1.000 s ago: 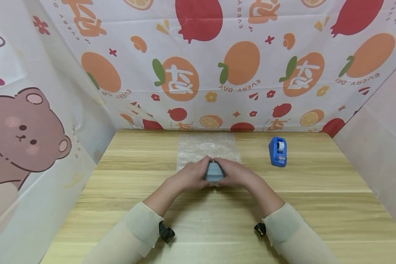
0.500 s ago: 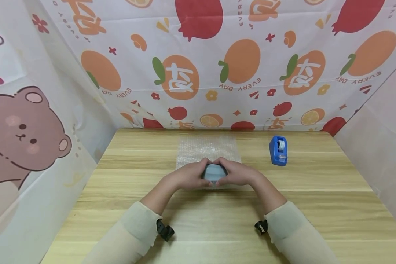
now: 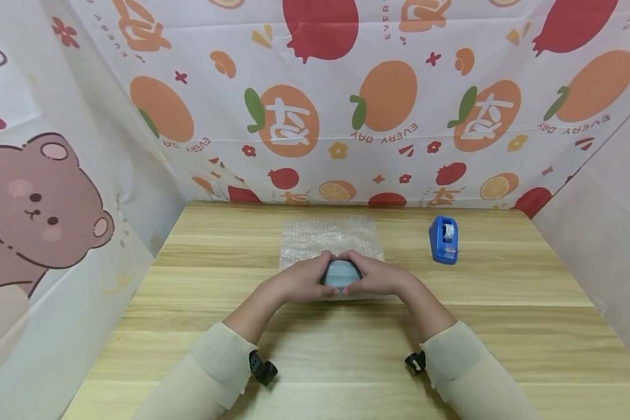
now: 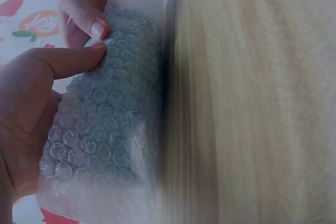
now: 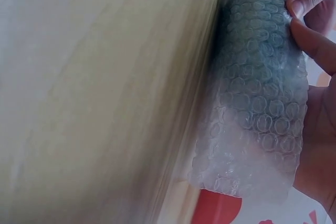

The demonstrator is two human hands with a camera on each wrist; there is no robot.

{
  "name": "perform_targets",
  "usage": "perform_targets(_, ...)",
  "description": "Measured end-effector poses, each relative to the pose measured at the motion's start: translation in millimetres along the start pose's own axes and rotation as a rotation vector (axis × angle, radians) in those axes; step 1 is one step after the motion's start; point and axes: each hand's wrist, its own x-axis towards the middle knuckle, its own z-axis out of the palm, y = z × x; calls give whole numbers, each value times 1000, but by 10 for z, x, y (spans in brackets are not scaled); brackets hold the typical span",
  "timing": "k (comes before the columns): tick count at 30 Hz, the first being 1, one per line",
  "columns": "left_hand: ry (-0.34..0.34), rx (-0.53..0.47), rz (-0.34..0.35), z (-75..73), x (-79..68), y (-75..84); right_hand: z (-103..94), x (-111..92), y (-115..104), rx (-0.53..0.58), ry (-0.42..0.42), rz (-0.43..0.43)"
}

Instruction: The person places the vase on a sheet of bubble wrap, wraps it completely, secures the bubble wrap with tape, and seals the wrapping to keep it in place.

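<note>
Centrally on the pale, wood-grained table, a pale blue object sits between two bare hands, with a clear, bubbled plastic wrap lying flat behind it toward twelve o'clock. The wrist views show the same wrap drawn over the object's near side, the blue-green tint showing through the bubbles; the object's full shape is hidden beneath.

At nine o'clock, the left hand curves round the object, thumb on the near side and fingers reaching to the far side. At three o'clock, the right hand mirrors it. Both are only partly closed, as wide as the wrapped bundle they grip. On the near side the thumb tips come close together on the plastic; whether they touch each other is hard to tell.

Between two and three o'clock, well apart from the hands, stands a blue plastic tape dispenser with a whitish roll in it. Beige sleeves cover both forearms, each with a small black wrist device by the cuff: one between seven and eight o'clock, the other between four and five. Beyond the table at twelve hangs a white, fruit-printed cloth; a brown cartoon bear shows between nine and ten.
</note>
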Motion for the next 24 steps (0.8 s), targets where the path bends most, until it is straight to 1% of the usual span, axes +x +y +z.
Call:
perform_targets(6,7,37,0,14,-19,18,33,18,22,-62,17,-59)
perform_targets(12,4,41,10,11,-17,-6,29,19,16,-33,16,-62)
perform_targets(19,5,0,6,8,-11,-37,30,25,24,-49,14,-76)
perform_targets(24,16,-32,23,11,-9,-60,38,34,25,-49,7,-87)
